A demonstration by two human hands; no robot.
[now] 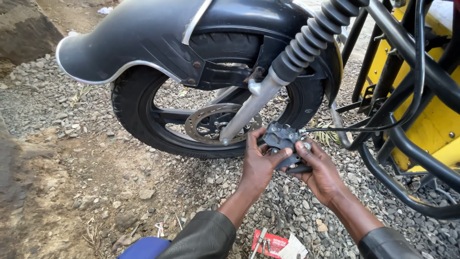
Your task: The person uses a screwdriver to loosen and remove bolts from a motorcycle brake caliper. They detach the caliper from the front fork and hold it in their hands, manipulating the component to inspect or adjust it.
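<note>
Nearest me, a red packet lies on the gravel. My left hand and right hand both clasp the grey brake caliper, beside the front wheel's brake disc.

Outdoor roadside repair spot: gravel ground, motorcycle wheel exposed.

Both hands' grip on brake caliper
</note>
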